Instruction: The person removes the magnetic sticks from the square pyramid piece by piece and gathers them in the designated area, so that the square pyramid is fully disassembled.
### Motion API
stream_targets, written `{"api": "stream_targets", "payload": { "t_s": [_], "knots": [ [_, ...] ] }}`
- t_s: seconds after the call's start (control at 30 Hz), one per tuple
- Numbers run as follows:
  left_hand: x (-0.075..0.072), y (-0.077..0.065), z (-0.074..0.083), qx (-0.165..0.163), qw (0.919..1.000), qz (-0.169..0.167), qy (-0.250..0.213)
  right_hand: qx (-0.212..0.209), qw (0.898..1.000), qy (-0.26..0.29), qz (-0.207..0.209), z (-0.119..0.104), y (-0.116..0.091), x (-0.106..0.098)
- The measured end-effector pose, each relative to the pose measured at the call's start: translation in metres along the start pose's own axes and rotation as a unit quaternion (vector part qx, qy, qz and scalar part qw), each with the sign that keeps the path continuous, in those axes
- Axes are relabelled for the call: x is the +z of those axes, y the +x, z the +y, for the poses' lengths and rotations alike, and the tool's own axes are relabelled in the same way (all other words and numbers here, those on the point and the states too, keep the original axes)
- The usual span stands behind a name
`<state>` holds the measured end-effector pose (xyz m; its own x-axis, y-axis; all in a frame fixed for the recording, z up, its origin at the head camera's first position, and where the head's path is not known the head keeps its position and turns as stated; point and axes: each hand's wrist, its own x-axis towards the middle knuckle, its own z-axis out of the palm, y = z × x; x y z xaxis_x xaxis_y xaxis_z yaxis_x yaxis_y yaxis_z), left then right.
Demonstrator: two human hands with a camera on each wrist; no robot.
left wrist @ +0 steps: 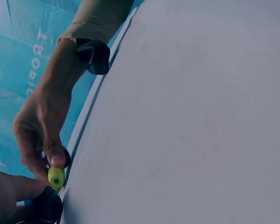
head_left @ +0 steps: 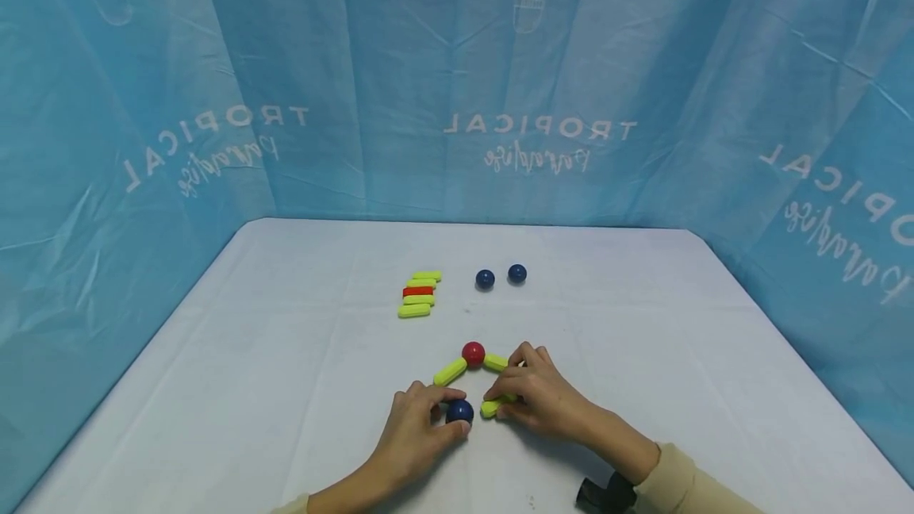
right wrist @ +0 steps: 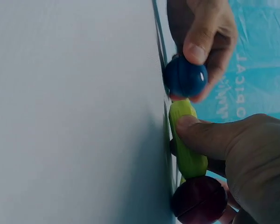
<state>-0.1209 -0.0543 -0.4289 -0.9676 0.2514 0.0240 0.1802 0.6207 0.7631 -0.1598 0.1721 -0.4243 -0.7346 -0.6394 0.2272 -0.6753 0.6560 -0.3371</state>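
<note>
My left hand (head_left: 421,423) pinches a dark blue ball (head_left: 459,412) between thumb and fingers, low over the white table. To its right, my right hand (head_left: 546,399) pinches a yellow-green rod (head_left: 491,408); its near end points at the blue ball. In the right wrist view a dark red ball (right wrist: 199,199) sits at the rod's other end, hidden under the hand in the head view. Just beyond the hands, a red ball (head_left: 474,354) has a yellow-green rod on each side, the left rod (head_left: 450,372) and the right rod (head_left: 496,362), spread like a roof.
Farther back on the white table (head_left: 321,395) lies a row of several yellow-green rods (head_left: 414,311) with one red rod (head_left: 417,291) among them. Two dark blue balls, the left ball (head_left: 485,279) and the right ball (head_left: 517,274), stand beside it. Blue curtains (head_left: 400,86) enclose the table.
</note>
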Motion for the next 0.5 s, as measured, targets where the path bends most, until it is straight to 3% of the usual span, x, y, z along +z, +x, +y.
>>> {"api": "stream_targets", "payload": {
  "t_s": [0.3,0.5],
  "knots": [
    [-0.011,-0.002,-0.005,-0.03,0.9991,0.019,-0.021,0.029,0.999,0.033,0.016,0.004,-0.004,0.0],
    [-0.032,0.014,-0.009,-0.056,0.9965,0.06,-0.015,0.037,0.998,0.044,0.014,0.003,-0.002,-0.001]
  ]
}}
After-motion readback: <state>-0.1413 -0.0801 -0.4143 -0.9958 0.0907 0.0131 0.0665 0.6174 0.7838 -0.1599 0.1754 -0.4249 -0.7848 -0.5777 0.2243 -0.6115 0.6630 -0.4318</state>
